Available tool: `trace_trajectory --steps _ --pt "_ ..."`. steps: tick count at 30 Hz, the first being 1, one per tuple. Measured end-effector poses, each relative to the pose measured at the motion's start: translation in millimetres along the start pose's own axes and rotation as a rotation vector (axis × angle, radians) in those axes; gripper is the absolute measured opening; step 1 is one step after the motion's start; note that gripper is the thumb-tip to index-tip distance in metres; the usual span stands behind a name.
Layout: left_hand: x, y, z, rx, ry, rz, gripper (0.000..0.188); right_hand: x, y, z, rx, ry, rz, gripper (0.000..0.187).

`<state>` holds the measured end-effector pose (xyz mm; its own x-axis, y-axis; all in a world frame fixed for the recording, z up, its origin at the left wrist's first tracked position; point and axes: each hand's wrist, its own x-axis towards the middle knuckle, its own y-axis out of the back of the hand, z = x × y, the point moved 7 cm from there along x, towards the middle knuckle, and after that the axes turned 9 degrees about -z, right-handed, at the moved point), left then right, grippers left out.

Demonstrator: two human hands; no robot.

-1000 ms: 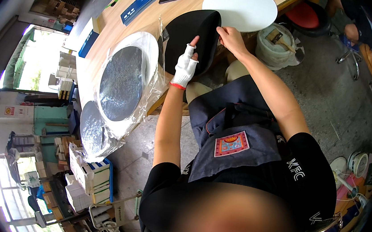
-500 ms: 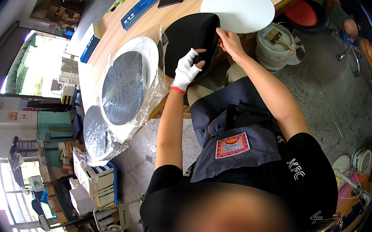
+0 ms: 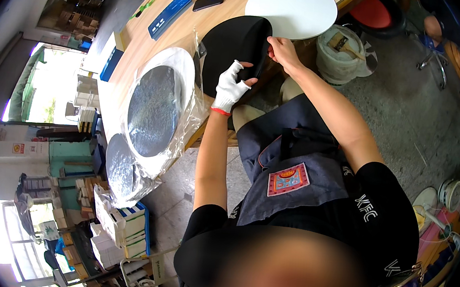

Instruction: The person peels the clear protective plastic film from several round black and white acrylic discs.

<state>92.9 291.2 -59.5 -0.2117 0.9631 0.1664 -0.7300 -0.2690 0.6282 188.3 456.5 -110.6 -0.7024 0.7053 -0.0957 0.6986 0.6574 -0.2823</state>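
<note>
A round black sheet or covered disc (image 3: 228, 44) lies at the near edge of the wooden table, its right part raised in a fold. My left hand (image 3: 230, 88), in a white glove with bare fingertips and a red cuff, rests on its near part. Thumb and forefinger are spread apart there; the other fingers are hard to make out. At the right rim, my bare right hand (image 3: 284, 53) pinches the edge of the black disc between thumb and fingers. Beyond it lies a large white round board (image 3: 291, 10).
Left of the black disc, round boards in clear plastic (image 3: 154, 111) overhang the table edge (image 3: 200, 132). Farther back lie a blue long box (image 3: 169, 16) and a black phone (image 3: 209, 1). A whitish bucket with a brush (image 3: 335, 57) and a red-topped stool (image 3: 371, 12) stand at right.
My left thumb has shifted slightly to the right on the black disc. The right hand keeps its pinch at the rim. The whole view has tilted a little.
</note>
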Motion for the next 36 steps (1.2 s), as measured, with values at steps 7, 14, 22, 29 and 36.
trace_trajectory --steps 7,14,22,29,36 --pt "-8.2 3.4 -2.1 -0.138 0.044 0.036 0.031 -16.4 -6.7 -25.2 -0.222 0.008 -0.084 0.039" --pt "-0.6 1.1 -7.9 0.034 0.038 -0.052 0.029 3.9 -0.2 -2.2 -0.09 0.033 -0.036 0.034" --pt "-0.8 0.3 7.1 0.095 -0.079 0.039 0.035 0.8 0.7 1.8 -0.004 0.023 -0.022 0.033" --pt "-7.5 5.0 -3.6 0.044 0.092 0.12 0.039 -9.0 -5.2 -22.5 -0.287 0.01 -0.118 0.038" --pt "-2.0 -1.9 -2.4 0.017 -0.016 -0.02 0.031 2.5 -1.6 0.5 -0.007 0.0 -0.04 0.032"
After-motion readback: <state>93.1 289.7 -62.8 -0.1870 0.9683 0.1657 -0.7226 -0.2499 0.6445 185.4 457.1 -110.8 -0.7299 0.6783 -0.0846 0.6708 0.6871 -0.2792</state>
